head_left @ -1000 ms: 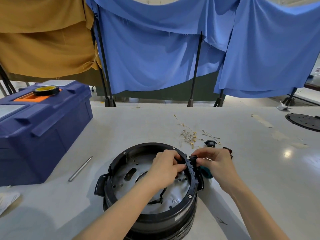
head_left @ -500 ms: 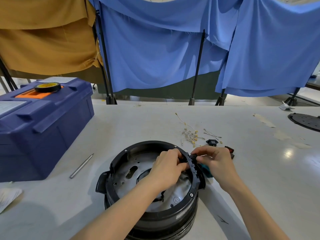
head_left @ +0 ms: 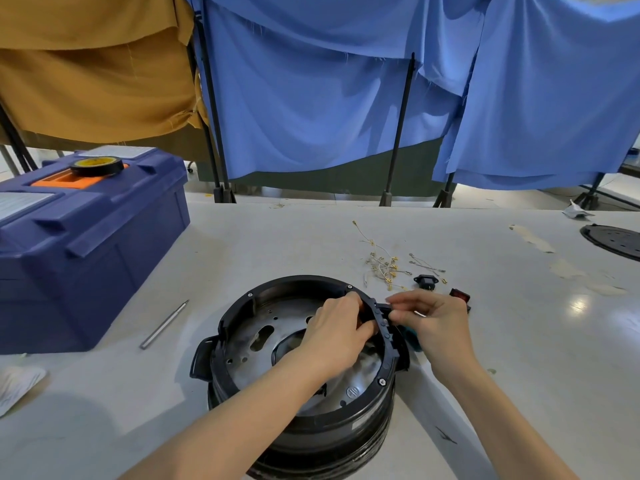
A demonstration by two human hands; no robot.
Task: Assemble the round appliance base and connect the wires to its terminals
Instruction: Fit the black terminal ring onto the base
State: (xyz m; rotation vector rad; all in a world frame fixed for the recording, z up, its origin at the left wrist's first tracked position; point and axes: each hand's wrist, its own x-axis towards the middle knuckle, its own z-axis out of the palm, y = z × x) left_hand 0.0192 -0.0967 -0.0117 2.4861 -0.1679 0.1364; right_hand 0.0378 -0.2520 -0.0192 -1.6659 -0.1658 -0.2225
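The round black appliance base [head_left: 277, 292] stands upside down on the table, its grey metal plate [head_left: 263, 327] showing inside the ring. My left hand [head_left: 337, 336] reaches inside the ring at its right rim, fingers curled against the inner wall. My right hand [head_left: 431, 318] is outside the same spot, fingertips pinching a small black part [head_left: 382, 310] on the rim. A bunch of short wires with brass terminals [head_left: 381, 263] lies on the table just beyond. A black socket [head_left: 426, 281] and a red rocker switch [head_left: 460, 295] lie behind my right hand.
A large blue toolbox [head_left: 86, 244] with a tape roll [head_left: 97, 166] on it fills the left. A metal rod [head_left: 164, 323] lies between box and base. A black round plate [head_left: 614, 240] sits far right. Something teal [head_left: 414, 339] shows under my right hand. Blue and mustard cloths hang behind.
Both hands stay at the right rim of the base with small finger shifts. The view has drifted slightly; nothing was picked up or let go.
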